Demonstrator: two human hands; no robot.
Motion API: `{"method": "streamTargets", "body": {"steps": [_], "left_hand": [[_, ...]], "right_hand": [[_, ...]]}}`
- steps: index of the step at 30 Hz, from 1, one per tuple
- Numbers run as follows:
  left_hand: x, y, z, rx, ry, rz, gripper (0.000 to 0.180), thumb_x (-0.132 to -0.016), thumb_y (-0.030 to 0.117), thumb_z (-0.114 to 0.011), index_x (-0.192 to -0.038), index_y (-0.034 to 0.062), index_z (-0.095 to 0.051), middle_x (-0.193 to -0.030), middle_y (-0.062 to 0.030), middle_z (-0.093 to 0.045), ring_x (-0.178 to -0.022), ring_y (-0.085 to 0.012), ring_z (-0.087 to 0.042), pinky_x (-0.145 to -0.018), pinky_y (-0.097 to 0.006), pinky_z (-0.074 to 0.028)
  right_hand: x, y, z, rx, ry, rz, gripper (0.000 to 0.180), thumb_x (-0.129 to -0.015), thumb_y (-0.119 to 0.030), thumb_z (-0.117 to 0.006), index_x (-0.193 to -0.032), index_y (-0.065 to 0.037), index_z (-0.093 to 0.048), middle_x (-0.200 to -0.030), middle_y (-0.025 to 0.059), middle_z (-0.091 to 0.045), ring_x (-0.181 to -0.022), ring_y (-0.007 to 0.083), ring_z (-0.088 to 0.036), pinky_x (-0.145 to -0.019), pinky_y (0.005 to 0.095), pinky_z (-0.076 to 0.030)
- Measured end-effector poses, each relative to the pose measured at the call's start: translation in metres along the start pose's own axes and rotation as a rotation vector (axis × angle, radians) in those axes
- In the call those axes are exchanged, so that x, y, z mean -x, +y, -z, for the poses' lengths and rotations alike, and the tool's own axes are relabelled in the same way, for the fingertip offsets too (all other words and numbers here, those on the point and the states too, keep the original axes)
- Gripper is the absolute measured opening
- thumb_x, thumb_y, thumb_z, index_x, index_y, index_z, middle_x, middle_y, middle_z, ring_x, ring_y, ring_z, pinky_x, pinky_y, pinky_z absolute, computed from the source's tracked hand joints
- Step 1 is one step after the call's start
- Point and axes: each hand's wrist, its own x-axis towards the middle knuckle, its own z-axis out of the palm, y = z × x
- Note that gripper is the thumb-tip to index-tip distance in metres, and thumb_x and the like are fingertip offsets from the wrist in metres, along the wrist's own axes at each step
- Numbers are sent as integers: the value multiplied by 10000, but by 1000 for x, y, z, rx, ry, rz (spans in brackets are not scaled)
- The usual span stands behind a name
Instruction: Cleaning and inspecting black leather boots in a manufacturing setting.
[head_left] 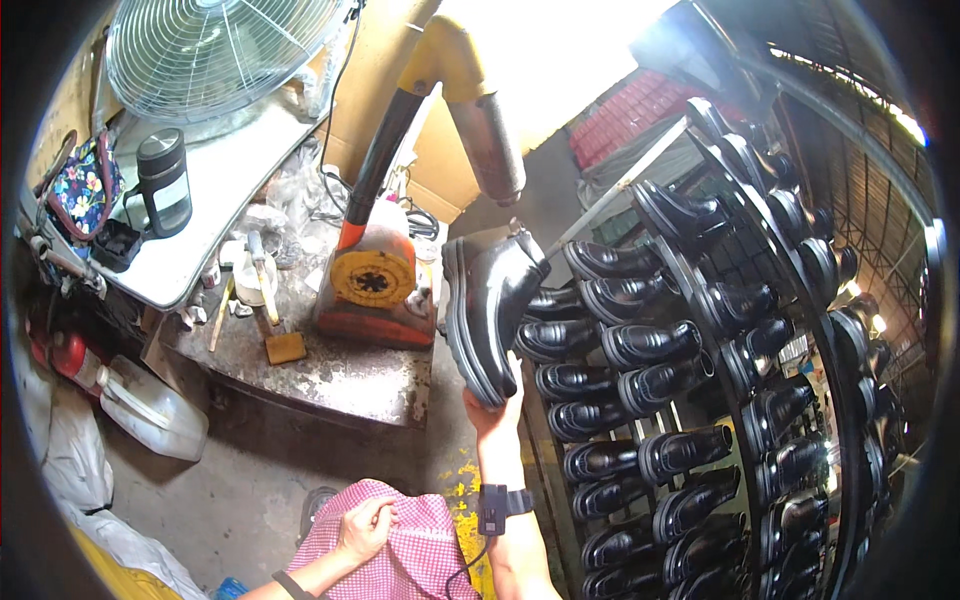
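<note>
The fingers of the right hand are closed around the heel end of a glossy black leather shoe with a thick ribbed sole, which is held upright, toe upward, just above the hand at twelve o'clock. A black band is worn on the right wrist, at six o'clock from the hand. The fingers of the left hand are curled and pinched on a pink-and-white checked cloth that is spread over the lap at the lower edge.

At three o'clock from the held shoe, a tall dark metal rack is filled with rows of similar shiny black shoes, their toes pointed leftward. At ten o'clock from the shoe, an orange machine with a yellow round disc is seated on a stained grey workbench, and a yellow-and-grey pipe is hung above it. A wooden-handled brush is laid on the bench at nine o'clock. Farther toward ten o'clock, a black flask, a flowered pouch and a wire-caged fan are seen. A white plastic canister is set on the floor at eight o'clock.
</note>
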Motion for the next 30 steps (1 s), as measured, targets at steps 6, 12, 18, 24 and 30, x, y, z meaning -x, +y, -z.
{"method": "streamTargets", "body": {"steps": [6, 12, 18, 24, 30], "left_hand": [[3, -5, -3, 81, -9, 72, 152, -851, 7, -477, -952, -33, -582, -788, -120, -628, -666, -164, -653, -583, -253, -538], [1, -2, -7, 142, 0, 105, 147, -858, 0, -473, -953, -43, -577, -773, -116, -620, -654, -160, -639, -582, -251, -534], [5, -13, -16, 139, -17, 62, 148, -852, -23, -462, -939, -48, -579, -763, -118, -618, -633, -158, -635, -567, -248, -532], [8, -18, -19, 143, 38, 43, 159, -869, -25, -424, -926, -47, -571, -699, -95, -614, -605, -139, -618, -535, -239, -514], [8, -31, -20, 134, 49, -14, 151, -858, -35, -425, -912, -60, -563, -690, -101, -610, -586, -147, -620, -522, -240, -514]], "right_hand": [[65, -24, 80, 316, 97, 308, 392, -823, -203, -545, -1164, -15, -498, -1095, 101, -583, -932, 222, -594, -828, 337, -484], [147, -55, 47, 842, 0, 801, 721, -710, 42, -661, -1325, 61, -285, -1284, 156, -427, -1168, 219, -432, -993, 334, -331], [184, -92, 4, 650, -73, 766, 650, -743, -21, -621, -1311, 60, -316, -1221, 125, -484, -1092, 194, -485, -951, 322, -369], [159, -142, -75, 506, 31, 780, 317, -820, -181, -552, -1067, 18, -548, -1018, 91, -594, -908, 176, -583, -808, 296, -459], [75, -202, -123, 462, 218, 810, 255, -768, -172, -658, -948, -31, -546, -887, 59, -565, -793, 167, -559, -707, 303, -453]]}}
